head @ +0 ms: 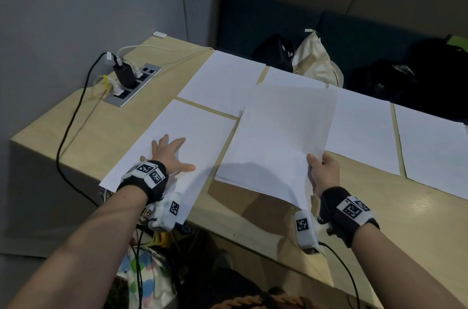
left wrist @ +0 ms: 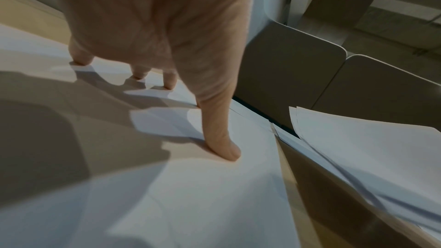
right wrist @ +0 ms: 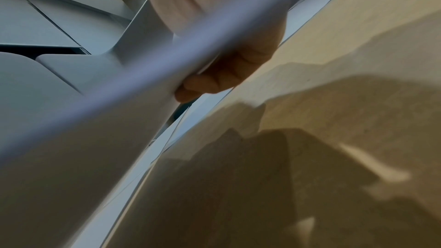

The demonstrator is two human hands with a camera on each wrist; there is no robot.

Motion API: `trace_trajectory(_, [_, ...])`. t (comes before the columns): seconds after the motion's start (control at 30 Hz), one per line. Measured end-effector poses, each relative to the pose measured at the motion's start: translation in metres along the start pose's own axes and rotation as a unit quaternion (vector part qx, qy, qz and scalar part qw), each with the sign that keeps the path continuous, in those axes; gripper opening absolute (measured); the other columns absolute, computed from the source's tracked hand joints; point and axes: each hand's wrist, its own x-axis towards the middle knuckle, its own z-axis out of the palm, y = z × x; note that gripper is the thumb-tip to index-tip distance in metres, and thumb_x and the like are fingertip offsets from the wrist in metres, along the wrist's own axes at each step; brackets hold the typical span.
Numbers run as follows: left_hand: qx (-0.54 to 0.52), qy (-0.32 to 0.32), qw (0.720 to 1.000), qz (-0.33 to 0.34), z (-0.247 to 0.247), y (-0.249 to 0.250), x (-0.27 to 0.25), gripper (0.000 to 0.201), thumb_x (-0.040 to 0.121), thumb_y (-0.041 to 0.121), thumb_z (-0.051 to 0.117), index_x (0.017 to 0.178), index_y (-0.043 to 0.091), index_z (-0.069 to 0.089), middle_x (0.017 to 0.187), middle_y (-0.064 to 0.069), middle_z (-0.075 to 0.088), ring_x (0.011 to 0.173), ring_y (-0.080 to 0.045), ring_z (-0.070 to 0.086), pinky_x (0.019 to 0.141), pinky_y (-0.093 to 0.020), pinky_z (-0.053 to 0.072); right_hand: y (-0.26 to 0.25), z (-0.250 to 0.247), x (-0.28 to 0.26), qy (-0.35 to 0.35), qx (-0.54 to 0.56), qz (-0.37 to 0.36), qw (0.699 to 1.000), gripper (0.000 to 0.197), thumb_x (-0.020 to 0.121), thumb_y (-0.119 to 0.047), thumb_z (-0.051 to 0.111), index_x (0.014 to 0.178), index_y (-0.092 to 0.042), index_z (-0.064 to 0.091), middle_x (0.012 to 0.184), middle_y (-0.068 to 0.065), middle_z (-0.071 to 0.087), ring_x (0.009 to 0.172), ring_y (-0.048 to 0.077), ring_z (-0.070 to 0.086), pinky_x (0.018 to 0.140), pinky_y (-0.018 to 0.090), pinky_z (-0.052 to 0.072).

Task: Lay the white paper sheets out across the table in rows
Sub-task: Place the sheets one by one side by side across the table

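Observation:
My left hand [head: 172,154] lies flat with fingers spread on a white sheet [head: 197,131] at the near left of the wooden table [head: 291,230]; its fingertips [left wrist: 229,150] press the sheet [left wrist: 214,195]. My right hand [head: 323,169] grips the right edge of a thin stack of white sheets [head: 278,139], held tilted above the table's middle. Under the stack [right wrist: 83,157] my fingers [right wrist: 214,82] curl, thumb on top. Several more sheets lie in a far row, one at the left [head: 222,78] and two at the right [head: 362,131] [head: 435,146].
A power strip [head: 134,83] with plugs and cables is set into the table's far left corner. Black bags [head: 276,52] and a cream cloth bag [head: 316,58] sit on the bench behind the table. A black cable [head: 68,131] hangs over the left edge.

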Motion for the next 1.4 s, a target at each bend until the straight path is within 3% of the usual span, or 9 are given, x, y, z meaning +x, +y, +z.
trace_trajectory(0.4, [0.005,-0.001,1.000,-0.004,-0.001,0.001,0.000,0.090,0.072,0.046,0.073,0.146,0.039,0.021,0.161,0.000,-0.007,0.147,-0.029,-0.012,0.110,-0.066,0.008,-0.004,0.003,-0.006,-0.003,-0.004,0.007,1.000,0.021,0.092,-0.001,0.043,0.075,-0.010,0.053,0.059,0.000,0.041,0.022,-0.004,0.039,0.028,0.006,0.029])
trace_trajectory(0.53, [0.001,-0.002,1.000,-0.003,-0.001,0.000,0.001,0.091,0.072,0.045,0.073,0.146,0.038,0.021,0.161,-0.001,-0.007,0.147,-0.030,-0.012,0.111,-0.066,0.008,-0.003,0.001,-0.005,-0.003,0.001,0.009,1.000,0.011,0.092,-0.001,0.043,0.091,-0.004,0.054,0.060,0.000,0.041,0.022,-0.004,0.039,0.029,0.005,0.029])
trace_trajectory(0.63, [-0.004,-0.007,1.000,-0.002,-0.001,0.000,0.002,0.092,0.072,0.045,0.074,0.146,0.037,0.021,0.161,-0.002,-0.007,0.147,-0.031,-0.012,0.112,-0.065,0.008,-0.002,0.000,-0.004,-0.004,0.003,0.008,1.000,0.020,0.092,-0.001,0.043,0.077,-0.010,0.053,0.060,-0.001,0.040,0.022,-0.005,0.039,0.029,0.005,0.029])
trace_trajectory(0.83, [-0.026,0.027,0.999,0.001,-0.002,0.012,-0.010,0.087,0.071,0.050,0.072,0.145,0.035,0.027,0.161,-0.001,-0.002,0.148,-0.027,-0.008,0.113,-0.061,0.004,0.000,-0.003,-0.003,-0.007,0.007,0.014,1.000,0.015,0.093,-0.003,0.044,0.104,-0.005,0.055,0.063,-0.002,0.044,0.027,-0.005,0.043,0.033,0.005,0.033])
trace_trajectory(1.0, [-0.096,0.138,0.985,0.047,-0.009,0.045,-0.021,0.057,0.086,0.042,0.059,0.137,0.021,0.044,0.154,-0.004,0.028,0.142,-0.025,0.024,0.113,-0.045,0.017,0.004,-0.008,-0.004,-0.029,0.020,0.023,0.999,0.030,0.094,-0.004,0.046,0.121,0.007,0.053,0.099,0.012,0.061,0.075,0.017,0.058,0.069,0.020,0.053])
trace_trajectory(1.13, [-0.273,0.044,0.956,0.098,-0.004,0.084,-0.033,0.047,0.095,0.026,0.048,0.137,0.006,0.043,0.139,-0.011,0.052,0.127,-0.024,0.049,0.108,-0.033,0.036,0.005,-0.015,-0.009,-0.077,0.037,0.044,0.995,0.032,0.094,-0.005,0.047,0.123,0.009,0.052,0.098,0.013,0.063,0.063,0.004,0.062,0.052,0.009,0.053])
trace_trajectory(1.27, [-0.363,0.016,0.925,0.109,0.009,0.112,-0.048,0.026,0.093,0.008,0.048,0.114,-0.001,0.060,0.082,-0.002,0.072,0.074,-0.015,0.066,0.070,-0.021,0.052,0.005,-0.025,-0.014,-0.107,0.019,0.057,0.992,0.026,0.095,-0.006,0.046,0.118,0.004,0.053,0.076,0.005,0.056,0.031,-0.005,0.049,0.034,0.007,0.037])
trace_trajectory(1.33, [-0.380,0.028,0.918,0.108,0.015,0.119,-0.050,0.022,0.089,0.004,0.055,0.109,-0.003,0.064,0.097,-0.013,0.071,0.087,-0.025,0.066,0.083,-0.031,0.053,0.009,-0.032,-0.013,-0.091,0.003,0.059,0.994,0.027,0.095,-0.007,0.048,0.114,0.010,0.054,0.065,0.005,0.047,0.028,-0.002,0.038,0.032,0.010,0.031])
trace_trajectory(1.4, [-0.414,0.018,0.905,0.099,0.019,0.125,-0.056,0.024,0.084,0.002,0.063,0.107,-0.004,0.065,0.101,-0.013,0.069,0.088,-0.025,0.066,0.079,-0.029,0.055,0.013,-0.041,-0.012,-0.074,0.003,0.058,0.996,0.029,0.092,-0.008,0.052,0.115,0.011,0.056,0.072,0.009,0.054,0.040,0.002,0.043,0.036,0.012,0.036])
